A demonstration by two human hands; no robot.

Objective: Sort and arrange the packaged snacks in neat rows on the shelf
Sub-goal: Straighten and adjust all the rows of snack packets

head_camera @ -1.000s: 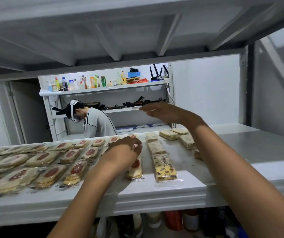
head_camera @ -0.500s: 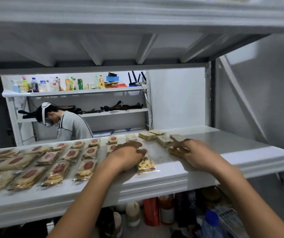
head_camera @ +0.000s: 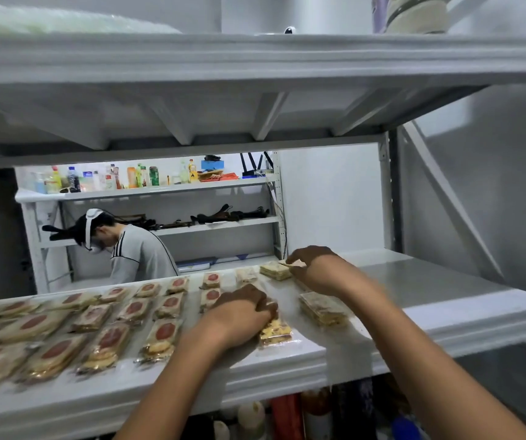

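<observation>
1. Sorting looks about midway to me: clear-wrapped snack packs with round red labels (head_camera: 109, 339) lie in tidy rows across the left part of the white metal shelf (head_camera: 430, 281), while the pale packs to the right lie loose.
2. Left hand (head_camera: 239, 315) lies knuckles-up, its fingers curled over the rear end of a clear-wrapped yellow snack bar flecked with red (head_camera: 276, 333). That bar sits near the shelf's front edge, just right of the red-label rows.
3. Right hand (head_camera: 318, 271) reaches to the back of the shelf and pinches a thin pale wrapped pack (head_camera: 296, 264) in its fingertips. That pack is touching or just over a thicker pale layered pack (head_camera: 275, 270); I cannot tell which.
4. Another pale layered pack in clear wrap (head_camera: 323, 309) lies apart, nearer the front, beside the right forearm.
5. Step in hand, as I read it: gathering the pale packs into a row of their own.
6. Next move calls for carrying the pinched pack into line with its kind and laying it flat, square to the shelf edge, without nudging the finished rows.
</observation>
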